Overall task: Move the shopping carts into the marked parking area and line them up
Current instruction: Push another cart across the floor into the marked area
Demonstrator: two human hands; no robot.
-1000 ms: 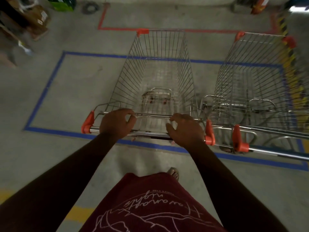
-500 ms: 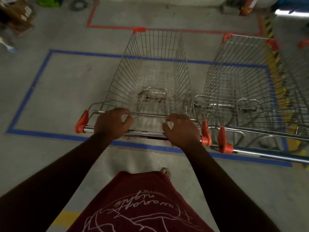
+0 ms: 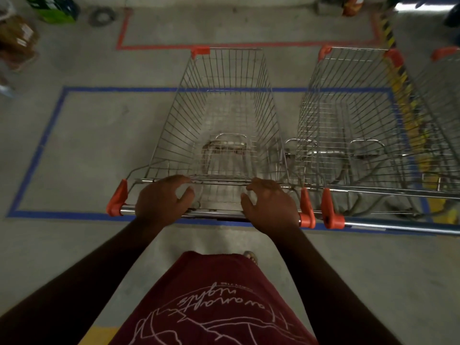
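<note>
I see both hands over the chrome push bar [image 3: 214,215] of the middle shopping cart [image 3: 224,115], a tapering wire-mesh basket with orange plastic caps at its corners. The left hand [image 3: 161,200] rests on the bar with its fingers lifted and spread, thumb apart, palm on the tube rather than wrapped round it. The right hand [image 3: 270,205] sits the same way near the orange end cap [image 3: 306,210], fingers curled loosely forward toward the basket's rear wire, not clenched. The cart stands inside the blue tape rectangle [image 3: 37,150] on rough grey concrete, its handle just over the near blue line and its nose past the far one (close to the red tape outline [image 3: 224,45] beyond). Just beside it on the right stands a second cart [image 3: 348,115] of the same wire build, its handle end almost touching mine. A third cart [image 3: 443,100] shows partly at the right edge, over a yellow-and-black striped strip [image 3: 388,33]. My maroon printed shirt [image 3: 211,302] fills the bottom.
</note>
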